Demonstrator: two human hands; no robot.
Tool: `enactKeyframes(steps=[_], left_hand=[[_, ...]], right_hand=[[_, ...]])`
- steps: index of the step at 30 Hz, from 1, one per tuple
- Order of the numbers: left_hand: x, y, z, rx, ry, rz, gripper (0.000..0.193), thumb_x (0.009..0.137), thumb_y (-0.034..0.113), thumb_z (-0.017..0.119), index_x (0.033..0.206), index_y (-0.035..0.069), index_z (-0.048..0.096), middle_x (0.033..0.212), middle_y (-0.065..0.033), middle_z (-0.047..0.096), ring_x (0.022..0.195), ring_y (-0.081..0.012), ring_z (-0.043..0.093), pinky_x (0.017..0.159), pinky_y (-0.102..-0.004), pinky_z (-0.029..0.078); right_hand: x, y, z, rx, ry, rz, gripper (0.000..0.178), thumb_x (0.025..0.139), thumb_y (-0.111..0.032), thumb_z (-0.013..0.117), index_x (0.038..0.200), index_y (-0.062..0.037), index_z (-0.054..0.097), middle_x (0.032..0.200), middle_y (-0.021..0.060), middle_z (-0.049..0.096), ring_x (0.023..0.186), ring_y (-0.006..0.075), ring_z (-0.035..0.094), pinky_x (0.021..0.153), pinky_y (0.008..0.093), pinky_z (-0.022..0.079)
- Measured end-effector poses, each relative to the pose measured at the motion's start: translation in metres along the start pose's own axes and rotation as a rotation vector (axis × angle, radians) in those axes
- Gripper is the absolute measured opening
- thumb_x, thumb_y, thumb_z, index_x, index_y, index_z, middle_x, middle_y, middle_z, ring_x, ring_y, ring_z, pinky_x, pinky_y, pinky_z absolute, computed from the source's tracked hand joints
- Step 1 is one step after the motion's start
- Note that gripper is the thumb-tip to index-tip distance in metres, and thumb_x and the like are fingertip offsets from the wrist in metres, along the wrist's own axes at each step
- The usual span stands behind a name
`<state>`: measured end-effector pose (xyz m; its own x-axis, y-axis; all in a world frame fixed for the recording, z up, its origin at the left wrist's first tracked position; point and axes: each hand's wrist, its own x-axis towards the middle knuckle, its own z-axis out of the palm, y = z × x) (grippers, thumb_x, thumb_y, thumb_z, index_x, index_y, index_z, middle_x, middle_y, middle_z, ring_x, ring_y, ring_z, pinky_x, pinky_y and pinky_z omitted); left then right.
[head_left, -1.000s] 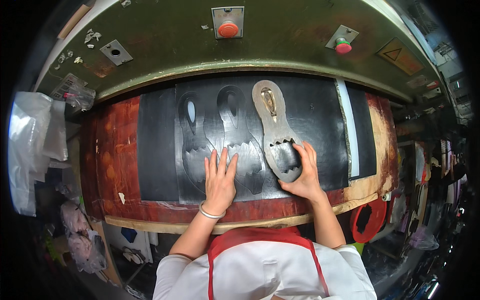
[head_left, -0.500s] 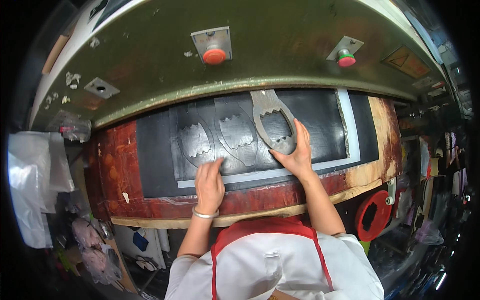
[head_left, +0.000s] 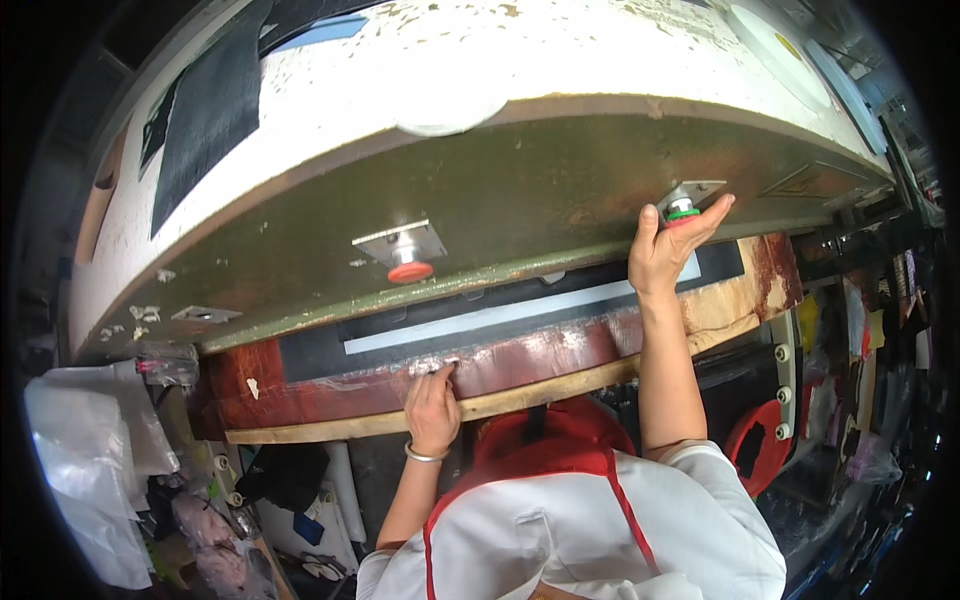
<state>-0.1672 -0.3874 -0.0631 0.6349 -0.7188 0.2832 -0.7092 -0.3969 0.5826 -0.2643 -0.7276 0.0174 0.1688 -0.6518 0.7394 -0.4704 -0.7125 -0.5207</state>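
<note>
My right hand (head_left: 665, 250) is raised to the green front of the machine, fingers spread and palm against the push button (head_left: 682, 212) with a green collar. My left hand (head_left: 432, 412), a bangle at its wrist, rests by its fingertips on the dark red worktable (head_left: 520, 372); its fingers reach forward and nothing shows in them. Beyond it lies a black sheet (head_left: 320, 352) with a pale strip (head_left: 480, 322) across it. The machine's beam (head_left: 540, 190) overhangs the sheet and hides most of it. Only a small rounded grey tip (head_left: 553, 277) peeks out beneath.
A second, red push button (head_left: 410, 270) juts from the beam further left. Wood edging (head_left: 350, 427) runs along the table's near side. Clear plastic bags (head_left: 85, 430) hang at the left, and a red ring-shaped part (head_left: 755, 445) is low at the right.
My right hand has left the metal cutting die and gone up to the button. My left hand has drawn back to the table's near part. The beam now covers the die and cut outlines.
</note>
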Motion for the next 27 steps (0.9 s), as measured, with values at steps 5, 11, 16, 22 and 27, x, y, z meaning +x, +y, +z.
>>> enactKeyframes(steps=[5,11,16,22,27], left_hand=[[0.021,0.001,-0.002,0.053,0.007,-0.022,0.028,0.079,0.0,0.057,0.105,0.005,0.065,0.077,-0.0151,0.064,0.07,-0.0334,0.062,0.067,-0.042,0.05],[0.01,0.008,-0.001,0.081,0.093,-0.038,0.026,0.078,0.0,0.058,0.102,0.007,0.066,0.079,-0.0146,0.064,0.072,-0.0327,0.061,0.067,-0.0419,0.049],[0.001,0.009,0.006,0.056,0.098,-0.083,0.023,0.077,-0.001,0.058,0.098,0.006,0.065,0.081,-0.0138,0.064,0.078,-0.0336,0.06,0.071,-0.0422,0.047],[-0.045,0.024,0.0,0.056,0.018,-0.138,0.02,0.08,-0.001,0.057,0.097,0.006,0.065,0.081,-0.0158,0.062,0.078,-0.035,0.06,0.073,-0.043,0.047],[-0.093,0.045,-0.014,-0.035,-0.074,-0.194,0.026,0.082,0.001,0.058,0.106,0.006,0.065,0.08,-0.0166,0.063,0.075,-0.0342,0.061,0.07,-0.0424,0.049]], right_hand=[[-0.008,0.015,-0.008,-0.108,-0.11,-0.021,0.1,0.087,-0.042,0.064,0.147,0.0068,0.001,0.15,0.0362,0.001,0.14,0.0499,0.006,0.113,0.0551,0.01],[-0.11,-0.013,-0.065,0.285,-0.383,0.394,0.073,0.083,-0.021,0.068,0.143,0.0025,0.033,0.123,0.0263,0.055,0.114,0.0372,0.053,0.097,0.0432,0.042],[-0.167,0.0,-0.093,0.262,-0.691,0.155,0.007,0.077,-0.007,0.069,0.084,-0.0036,0.07,0.077,0.0112,0.066,0.078,0.0292,0.061,0.074,0.0383,0.047],[-0.168,-0.011,-0.126,0.217,-0.808,0.061,0.01,0.075,-0.008,0.069,0.084,-0.0035,0.069,0.078,0.0134,0.065,0.077,0.0304,0.061,0.077,0.0398,0.046],[-0.135,-0.023,-0.11,0.161,-0.617,-0.122,0.055,0.065,-0.013,0.078,0.115,-0.0009,0.059,0.113,0.0177,0.058,0.11,0.0388,0.049,0.092,0.043,0.045]])
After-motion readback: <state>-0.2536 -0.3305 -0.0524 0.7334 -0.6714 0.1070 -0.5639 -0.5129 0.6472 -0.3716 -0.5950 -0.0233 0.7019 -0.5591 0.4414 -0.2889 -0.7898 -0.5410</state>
